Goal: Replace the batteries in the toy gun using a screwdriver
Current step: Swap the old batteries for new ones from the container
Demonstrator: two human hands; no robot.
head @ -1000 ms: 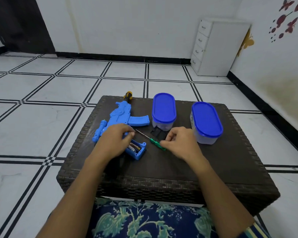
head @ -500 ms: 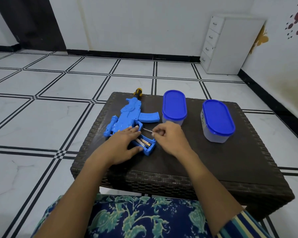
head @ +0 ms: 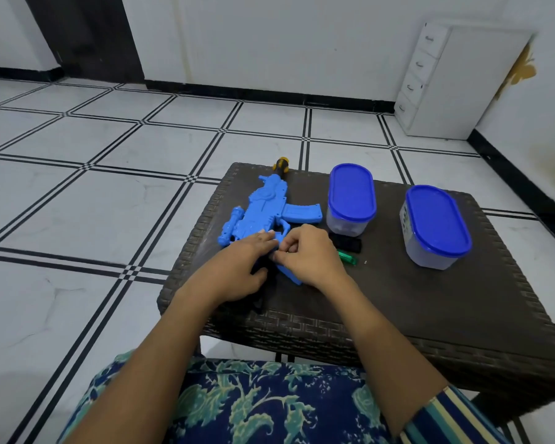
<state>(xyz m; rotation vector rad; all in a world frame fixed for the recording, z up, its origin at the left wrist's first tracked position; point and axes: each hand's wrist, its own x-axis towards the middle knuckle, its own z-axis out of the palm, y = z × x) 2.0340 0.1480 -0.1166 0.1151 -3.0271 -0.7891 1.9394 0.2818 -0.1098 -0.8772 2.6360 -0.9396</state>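
Floor tiles [head: 93,203], white with black lines, filled the left side, and a dark wicker table [head: 430,315] stood right of them. The blue toy gun [head: 263,213] lay flat near the table's far-left corner, its yellow and black muzzle [head: 281,164] at the far edge and its magazine [head: 303,213] pointing to the right. The grip end [head: 290,274] of the gun reached toward the near edge and was mostly covered by the hands.

The left hand [head: 237,270] rested on the rear part of the gun, fingers stretched flat on the blue plastic and thumb spread to the side, pressing and not closed around anything. The right hand [head: 311,254] was just beside it, touching the same part of the gun; its fingers were curled and the tips pinched together at the grip, but I could not tell if they held something small.

Just right of this hand lay a black flat piece [head: 350,244] and the green handle of the screwdriver [head: 348,257], on the table and not held. Behind them stood a box [head: 350,200] with blue lid, near the far edge. A second box [head: 434,227], also with blue lid, stood further right, apart from the first. A white drawer cabinet [head: 455,81] stood on the floor at the far right wall.
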